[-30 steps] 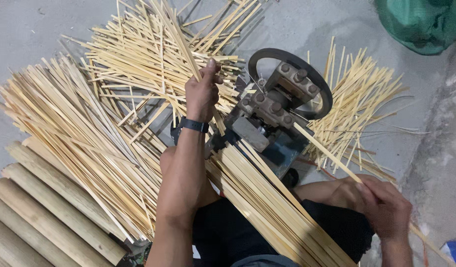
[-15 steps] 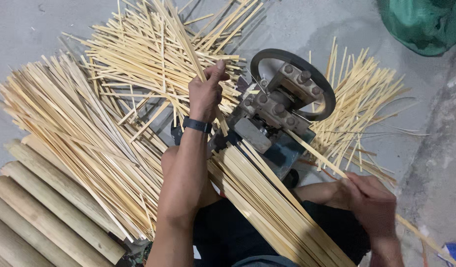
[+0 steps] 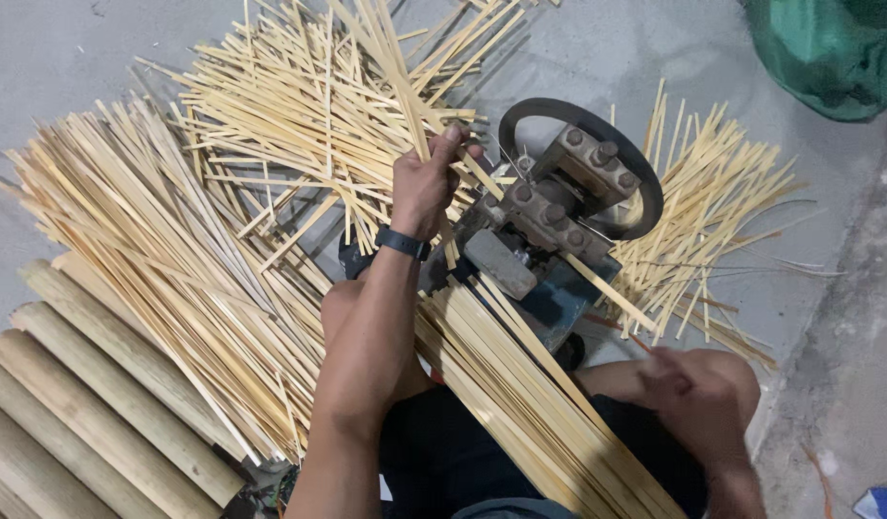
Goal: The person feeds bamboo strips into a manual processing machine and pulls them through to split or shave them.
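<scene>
Now the left hand (image 3: 426, 183) clamps strips (image 3: 391, 58) beside the splitter (image 3: 549, 207), fingers could nick; right hand (image 3: 703, 399) blurred, grip unclear.

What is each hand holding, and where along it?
Left hand grips thin bamboo strips near their machine end. Right hand is blurred; its hold cannot be told.

Splitting machine (image 3: 549, 216) centre, strip piles (image 3: 174, 250) left and far, more strips (image 3: 703, 211) right, bamboo poles (image 3: 69, 404) near left.
</scene>
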